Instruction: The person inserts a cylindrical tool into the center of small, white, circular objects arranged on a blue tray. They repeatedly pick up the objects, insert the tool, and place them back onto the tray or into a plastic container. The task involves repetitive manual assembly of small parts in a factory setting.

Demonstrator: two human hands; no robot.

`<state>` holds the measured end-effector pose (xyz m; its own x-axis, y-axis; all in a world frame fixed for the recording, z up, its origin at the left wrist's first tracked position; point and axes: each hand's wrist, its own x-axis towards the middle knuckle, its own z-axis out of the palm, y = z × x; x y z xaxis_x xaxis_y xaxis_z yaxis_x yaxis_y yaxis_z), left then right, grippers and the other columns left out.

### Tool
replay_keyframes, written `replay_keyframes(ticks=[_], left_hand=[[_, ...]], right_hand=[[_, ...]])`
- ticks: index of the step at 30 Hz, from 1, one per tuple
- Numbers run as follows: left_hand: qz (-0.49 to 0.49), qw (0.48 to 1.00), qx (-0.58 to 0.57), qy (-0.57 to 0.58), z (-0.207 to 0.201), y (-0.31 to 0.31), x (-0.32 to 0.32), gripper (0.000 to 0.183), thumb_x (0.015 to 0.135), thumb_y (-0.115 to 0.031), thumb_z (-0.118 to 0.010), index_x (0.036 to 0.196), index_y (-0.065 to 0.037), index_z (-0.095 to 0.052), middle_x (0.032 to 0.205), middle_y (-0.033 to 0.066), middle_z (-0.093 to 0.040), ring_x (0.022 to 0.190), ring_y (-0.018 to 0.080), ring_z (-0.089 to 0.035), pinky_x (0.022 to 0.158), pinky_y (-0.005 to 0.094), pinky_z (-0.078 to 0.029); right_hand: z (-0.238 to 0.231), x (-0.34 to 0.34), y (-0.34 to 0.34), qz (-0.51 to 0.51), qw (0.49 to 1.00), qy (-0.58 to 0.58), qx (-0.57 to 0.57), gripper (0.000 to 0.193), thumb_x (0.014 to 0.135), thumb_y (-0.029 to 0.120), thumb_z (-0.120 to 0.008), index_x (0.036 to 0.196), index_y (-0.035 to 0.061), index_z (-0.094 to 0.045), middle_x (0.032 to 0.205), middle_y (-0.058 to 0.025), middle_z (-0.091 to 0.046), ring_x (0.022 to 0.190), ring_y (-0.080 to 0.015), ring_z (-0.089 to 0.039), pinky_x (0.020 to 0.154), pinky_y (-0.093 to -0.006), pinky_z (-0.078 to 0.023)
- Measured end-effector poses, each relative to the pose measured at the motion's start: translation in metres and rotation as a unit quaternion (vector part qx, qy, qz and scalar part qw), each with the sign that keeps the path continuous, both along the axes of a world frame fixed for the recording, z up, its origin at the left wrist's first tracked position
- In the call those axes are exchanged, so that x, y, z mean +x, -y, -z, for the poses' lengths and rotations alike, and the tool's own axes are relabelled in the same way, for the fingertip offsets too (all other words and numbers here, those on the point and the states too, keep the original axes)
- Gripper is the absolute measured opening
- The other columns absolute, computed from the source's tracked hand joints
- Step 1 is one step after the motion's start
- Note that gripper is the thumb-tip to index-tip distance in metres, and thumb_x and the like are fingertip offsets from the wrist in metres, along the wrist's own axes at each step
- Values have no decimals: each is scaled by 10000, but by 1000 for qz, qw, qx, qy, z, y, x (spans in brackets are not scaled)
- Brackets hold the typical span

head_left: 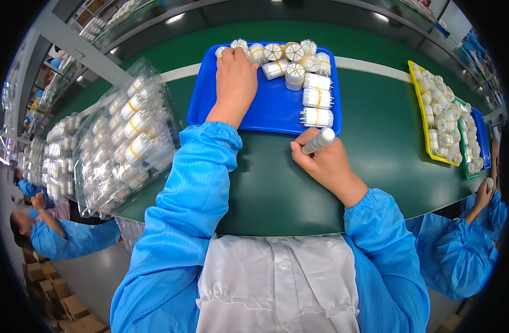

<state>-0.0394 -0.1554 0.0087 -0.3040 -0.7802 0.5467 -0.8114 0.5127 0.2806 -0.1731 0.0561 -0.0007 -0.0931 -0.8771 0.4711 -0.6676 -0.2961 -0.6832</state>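
A shallow blue tray lies on the green table in front of me. White cylindrical parts crowd its far and right sides. Several have yellow bands and spoked round ends, and some show thin metal pins. My left hand reaches over the tray's far left corner, its fingers bent down around one of these cylinders; the fingertips are partly hidden. Just off the tray's near right corner, my right hand is closed around a thick, pale grey rod-like tool, which slants up with a rounded end. Its lower end is hidden in the fist.
Clear plastic blister trays full of similar cylinders stand stacked at the left. A yellow tray and a green tray of cylinders sit at the right. Co-workers in blue sleeves sit on both sides. A pale strip crosses the table behind my tray.
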Motion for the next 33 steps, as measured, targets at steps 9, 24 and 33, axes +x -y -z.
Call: replay_keyframes(ticks=[9, 24, 33], left_hand=[[22, 998, -8, -59, 3, 7, 12, 460, 827, -218, -790, 1214, -28, -632, 1144, 158, -608, 1068, 329, -621, 923, 427, -523], [332, 923, 135, -142, 6, -151, 51, 544, 707, -90, -879, 1196, -37, -646, 1043, 111, -608, 924, 278, -620, 759, 362, -528], [323, 929, 124, -134, 7, -151, 48, 527, 704, -118, -881, 1171, -29, -654, 1026, 114, -602, 926, 294, -613, 760, 390, -519]], right_hand=[[7, -1, 0, -6, 998, 45, 36, 156, 865, 177, -747, 805, 45, -688, 729, -116, -670, 631, -303, -655, 588, -392, -524], [-18, -4, -3, 4, 983, 184, -12, 94, 884, 70, -729, 822, 8, -695, 742, -58, -673, 657, -140, -614, 585, -289, -466], [-10, 0, 1, -17, 993, 118, -9, 83, 885, 90, -743, 867, 25, -695, 760, -42, -677, 648, -130, -606, 585, -300, -476]])
